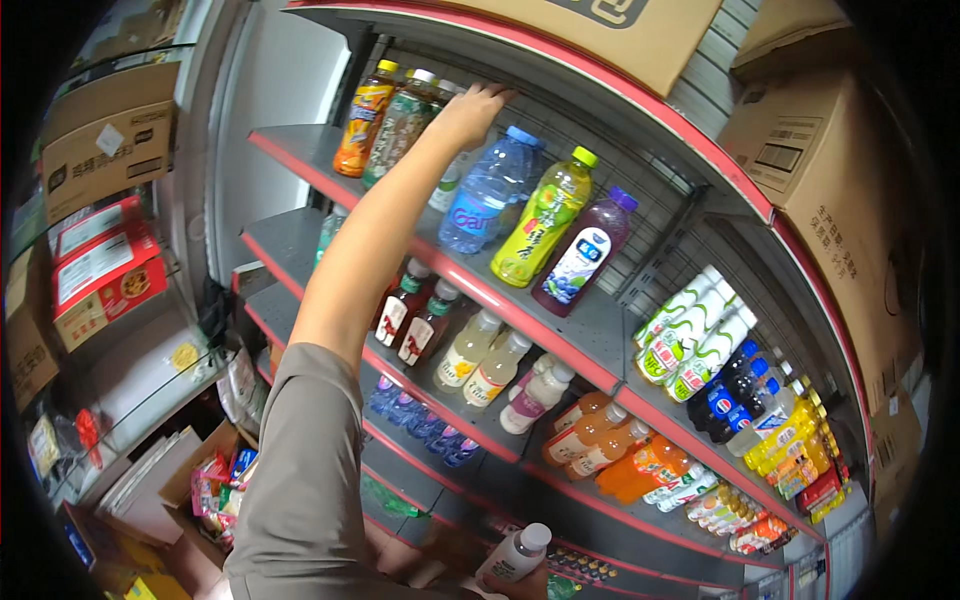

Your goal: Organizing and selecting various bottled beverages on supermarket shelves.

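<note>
My left hand [476,112], at the end of a raised arm in a grey-brown sleeve, reaches over the upper shelf. Its fingers point toward the wire mesh back, and what they touch is hidden. Below it, partly behind the forearm, stands a clear bottle with a green and white label [445,187]. A large blue-capped water bottle [480,202] stands just right of it, then a green tea bottle [544,217] and a purple juice bottle [585,251]. At the bottom edge, my right hand [525,585] is closed around a white-capped plastic bottle [514,555].
Red-edged shelves [480,289] hold more drinks, including white-green bottles [694,334], cola bottles [724,405] and orange drinks [649,469]. Cardboard boxes [832,180] stand at upper right. A glass counter [150,390] and an open carton of packets [184,480] are at left.
</note>
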A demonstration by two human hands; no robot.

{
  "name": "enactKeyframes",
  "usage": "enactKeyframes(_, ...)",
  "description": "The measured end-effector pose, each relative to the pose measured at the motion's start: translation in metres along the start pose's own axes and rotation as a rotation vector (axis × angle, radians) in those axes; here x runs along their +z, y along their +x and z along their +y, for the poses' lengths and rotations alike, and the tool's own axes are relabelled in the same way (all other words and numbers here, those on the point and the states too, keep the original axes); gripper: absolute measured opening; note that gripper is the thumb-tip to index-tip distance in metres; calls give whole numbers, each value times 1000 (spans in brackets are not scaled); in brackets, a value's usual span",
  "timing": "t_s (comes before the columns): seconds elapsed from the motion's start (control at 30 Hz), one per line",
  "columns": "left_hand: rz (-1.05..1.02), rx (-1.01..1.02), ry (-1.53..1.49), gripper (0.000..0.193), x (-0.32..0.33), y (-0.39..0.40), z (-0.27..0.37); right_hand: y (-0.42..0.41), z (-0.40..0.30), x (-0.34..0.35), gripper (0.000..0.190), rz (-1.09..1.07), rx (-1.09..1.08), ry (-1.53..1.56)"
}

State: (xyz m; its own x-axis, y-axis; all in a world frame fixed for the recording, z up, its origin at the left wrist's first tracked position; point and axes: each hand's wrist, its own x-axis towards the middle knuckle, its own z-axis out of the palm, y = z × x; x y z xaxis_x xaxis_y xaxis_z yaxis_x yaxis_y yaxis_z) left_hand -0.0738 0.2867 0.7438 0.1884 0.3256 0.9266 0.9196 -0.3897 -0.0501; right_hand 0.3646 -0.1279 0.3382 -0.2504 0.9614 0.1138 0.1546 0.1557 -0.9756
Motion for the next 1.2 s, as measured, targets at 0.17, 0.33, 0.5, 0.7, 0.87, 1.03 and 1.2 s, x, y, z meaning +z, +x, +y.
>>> enactKeyframes(0.17,-311,-97,185,78,3,7,6,5,-6,-26,67,95,12,-47)
enactKeyframes(0.33,-79,100,-258,85,-54,-39,0,0,-8,-24,64,147,57,-36)
enactKeyframes(0.5,9,-56,-466,86,-71,-78,15,-16,-8,-17,61,172,109,29)
enactKeyframes(0.7,300,-131,-558,84,-99,-129,18,-35,8,9,65,152,91,140)
enactKeyframes(0.87,531,-147,-704,80,-153,-157,90,-30,-30,12,78,53,131,365)
enactKeyframes(1.03,183,-254,-769,86,-192,-276,177,-33,4,3,77,196,2,341)
enactKeyframes(1.2,-198,-621,-1102,97,-174,-419,325,-66,18,-30,64,142,3,250)
